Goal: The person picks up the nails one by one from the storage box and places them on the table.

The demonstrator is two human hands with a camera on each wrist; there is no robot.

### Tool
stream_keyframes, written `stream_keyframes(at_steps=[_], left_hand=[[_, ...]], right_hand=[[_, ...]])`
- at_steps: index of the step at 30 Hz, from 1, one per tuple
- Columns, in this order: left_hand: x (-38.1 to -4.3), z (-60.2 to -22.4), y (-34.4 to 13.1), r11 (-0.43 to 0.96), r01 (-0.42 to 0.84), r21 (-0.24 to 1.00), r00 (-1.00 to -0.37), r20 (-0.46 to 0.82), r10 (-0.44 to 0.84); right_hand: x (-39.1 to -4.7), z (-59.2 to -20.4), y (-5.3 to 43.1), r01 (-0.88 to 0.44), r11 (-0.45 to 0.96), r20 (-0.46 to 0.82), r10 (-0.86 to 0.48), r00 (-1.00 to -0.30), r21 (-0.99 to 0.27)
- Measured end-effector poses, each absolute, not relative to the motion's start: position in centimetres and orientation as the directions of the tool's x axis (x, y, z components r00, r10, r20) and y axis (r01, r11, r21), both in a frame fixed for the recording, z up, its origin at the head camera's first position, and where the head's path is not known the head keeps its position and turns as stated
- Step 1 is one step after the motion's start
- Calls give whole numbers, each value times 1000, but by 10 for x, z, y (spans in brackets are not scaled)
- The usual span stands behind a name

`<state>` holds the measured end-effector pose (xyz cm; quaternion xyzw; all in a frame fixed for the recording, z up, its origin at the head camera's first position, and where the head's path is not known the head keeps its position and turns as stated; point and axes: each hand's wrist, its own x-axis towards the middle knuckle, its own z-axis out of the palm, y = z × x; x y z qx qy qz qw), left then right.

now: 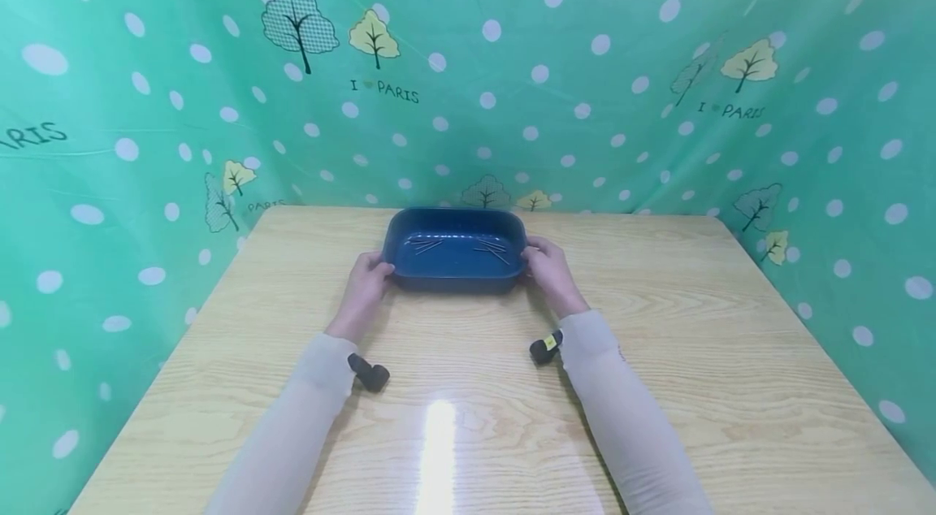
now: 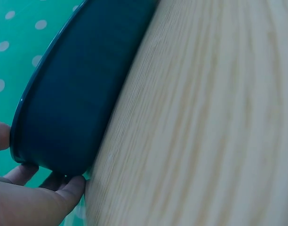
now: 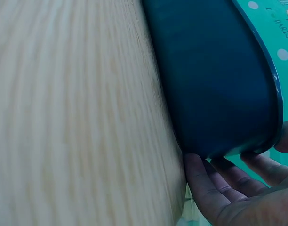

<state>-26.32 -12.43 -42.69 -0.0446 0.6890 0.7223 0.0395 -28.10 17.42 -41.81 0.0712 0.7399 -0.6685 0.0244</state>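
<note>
Left hand (image 1: 366,279) and right hand (image 1: 552,271) grasp a blue tray (image 1: 453,285) at opposite ends.
Tray is near the far edge of the bench (image 1: 695,336), its base resting or just raised; I cannot tell which. Thumbs (image 2: 0,136) lie at the rim, fingers (image 3: 203,181) against the end walls. Inside, thin rods (image 1: 430,247) lie in two loose groups, one toward each end. In my judgement, sound handling calls for equal pressure and a level base, since tilting would probably slide the rods.

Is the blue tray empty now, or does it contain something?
Not empty: the head view shows two groups of thin sticks lying inside the blue tray.
</note>
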Motion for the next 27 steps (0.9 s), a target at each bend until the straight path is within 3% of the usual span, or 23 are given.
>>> stream_keyframes(at_steps=[27], left_hand=[[-264,-430,-118,-39,-134,990,-991,-134,0]], right_hand=[[-281,-421,183,132,144,-118,101,-988,-981]])
